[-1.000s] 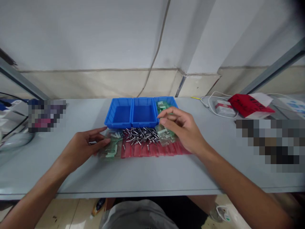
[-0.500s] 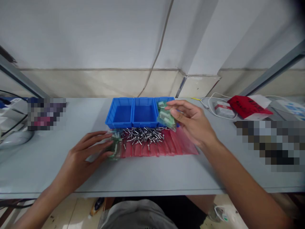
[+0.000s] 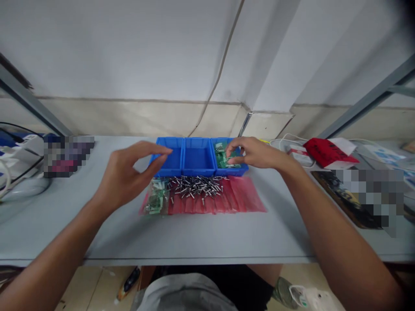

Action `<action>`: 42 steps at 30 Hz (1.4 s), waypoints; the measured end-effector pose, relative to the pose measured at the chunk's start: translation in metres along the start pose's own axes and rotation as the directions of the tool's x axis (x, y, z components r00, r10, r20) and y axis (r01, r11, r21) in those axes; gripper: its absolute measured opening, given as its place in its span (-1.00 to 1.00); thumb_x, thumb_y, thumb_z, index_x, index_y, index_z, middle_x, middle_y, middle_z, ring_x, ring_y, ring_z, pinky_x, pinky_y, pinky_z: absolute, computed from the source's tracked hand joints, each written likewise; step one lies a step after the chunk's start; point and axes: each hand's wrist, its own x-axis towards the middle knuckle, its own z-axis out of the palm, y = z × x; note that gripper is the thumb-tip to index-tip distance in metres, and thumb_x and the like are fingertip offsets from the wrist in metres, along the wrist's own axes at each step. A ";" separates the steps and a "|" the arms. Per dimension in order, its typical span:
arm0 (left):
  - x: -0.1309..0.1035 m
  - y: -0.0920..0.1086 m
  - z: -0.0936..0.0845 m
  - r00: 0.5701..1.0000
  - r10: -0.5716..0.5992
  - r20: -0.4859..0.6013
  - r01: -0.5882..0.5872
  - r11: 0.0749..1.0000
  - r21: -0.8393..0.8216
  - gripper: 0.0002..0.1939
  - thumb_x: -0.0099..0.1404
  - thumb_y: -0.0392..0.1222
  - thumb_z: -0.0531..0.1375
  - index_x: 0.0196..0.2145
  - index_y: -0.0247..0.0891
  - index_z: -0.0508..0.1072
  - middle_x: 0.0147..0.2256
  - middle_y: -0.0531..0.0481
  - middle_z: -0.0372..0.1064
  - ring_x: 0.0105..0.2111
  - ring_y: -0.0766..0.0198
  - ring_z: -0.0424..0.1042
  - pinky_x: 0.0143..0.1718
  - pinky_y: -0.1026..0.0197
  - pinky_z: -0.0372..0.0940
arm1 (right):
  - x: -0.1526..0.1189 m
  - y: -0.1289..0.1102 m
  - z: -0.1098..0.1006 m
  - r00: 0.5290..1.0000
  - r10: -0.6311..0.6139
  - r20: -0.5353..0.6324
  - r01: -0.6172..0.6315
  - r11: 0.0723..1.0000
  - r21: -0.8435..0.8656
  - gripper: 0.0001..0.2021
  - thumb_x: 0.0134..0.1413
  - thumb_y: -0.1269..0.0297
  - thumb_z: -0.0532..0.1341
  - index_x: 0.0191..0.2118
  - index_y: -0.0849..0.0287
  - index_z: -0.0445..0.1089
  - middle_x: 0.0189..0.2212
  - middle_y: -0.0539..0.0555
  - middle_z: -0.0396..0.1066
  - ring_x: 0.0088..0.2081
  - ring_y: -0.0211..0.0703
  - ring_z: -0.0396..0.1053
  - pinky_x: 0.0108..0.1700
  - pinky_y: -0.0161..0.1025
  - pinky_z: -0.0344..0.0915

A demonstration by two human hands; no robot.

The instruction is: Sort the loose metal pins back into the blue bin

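My left hand [image 3: 125, 172] hovers in front of the left blue bin [image 3: 155, 168], its thumb and forefinger curved with a small gap and nothing visible between them. Below it, clear bags of small green and white parts [image 3: 155, 201] lie on the left end of a red plastic sheet [image 3: 251, 198]. My right hand [image 3: 253, 152] reaches into the right blue bin [image 3: 231, 172]; its thumb and fingertips are slightly apart against green bags [image 3: 222, 157] lying there. A pile of metal rivets [image 3: 199, 185] rests on the sheet between the hands.
The middle blue bin [image 3: 198, 168] stands between the other two. At right are a red packet [image 3: 329, 152], a small white box [image 3: 300, 155], cables and a dark flat item [image 3: 340, 194]. A power strip [image 3: 27, 149] and a mouse [image 3: 27, 188] sit at left.
My left hand has come off the green bags and risen toward the left bin. My right hand has lowered its green bag into the right bin, and its fingers have loosened.
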 end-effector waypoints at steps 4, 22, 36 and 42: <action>0.032 0.002 0.010 0.996 0.032 -0.080 -0.038 0.996 -0.081 -0.83 0.41 -0.08 0.24 -0.18 -0.10 0.64 -0.17 0.09 0.61 -0.15 0.23 0.56 -0.06 0.21 0.38 | -0.009 0.002 0.011 0.995 -0.004 -0.098 0.000 0.999 -0.041 -0.70 0.04 0.20 0.44 -0.07 0.08 0.57 -0.16 0.08 0.57 -0.19 -0.05 0.44 -0.13 -0.14 0.27; -0.011 0.015 0.056 0.937 -0.177 0.302 0.324 0.766 -0.555 -0.66 0.28 -0.10 0.40 -0.03 -0.22 0.52 -0.28 0.04 0.51 -0.38 0.38 0.43 -0.39 0.34 0.33 | -0.024 -0.089 0.100 0.782 0.193 -0.593 0.192 0.830 0.523 -0.73 0.23 0.13 0.37 -0.38 0.10 0.33 -0.54 -0.10 0.26 -0.52 -0.33 0.21 -0.47 -0.28 0.14; -0.013 0.019 0.058 0.908 -0.248 0.338 0.414 0.663 -0.624 -0.80 0.33 -0.07 0.34 -0.23 -0.24 0.48 -0.49 0.15 0.36 -0.52 0.46 0.29 -0.51 0.41 0.20 | -0.026 -0.094 0.103 0.885 0.211 -0.416 0.135 0.738 0.661 -0.78 0.23 0.11 0.36 -0.22 0.09 0.37 -0.42 -0.07 0.36 -0.43 -0.29 0.30 -0.43 -0.27 0.22; -0.009 0.011 0.050 0.880 -0.113 0.462 0.371 0.769 -0.520 -0.80 0.37 -0.06 0.30 -0.28 -0.26 0.52 -0.39 0.09 0.40 -0.44 0.43 0.33 -0.44 0.38 0.22 | -0.026 -0.084 0.086 0.902 0.105 -0.420 0.167 0.811 0.562 -0.75 0.24 0.21 0.36 0.01 0.07 0.53 -0.36 -0.04 0.50 -0.37 -0.29 0.43 -0.34 -0.28 0.35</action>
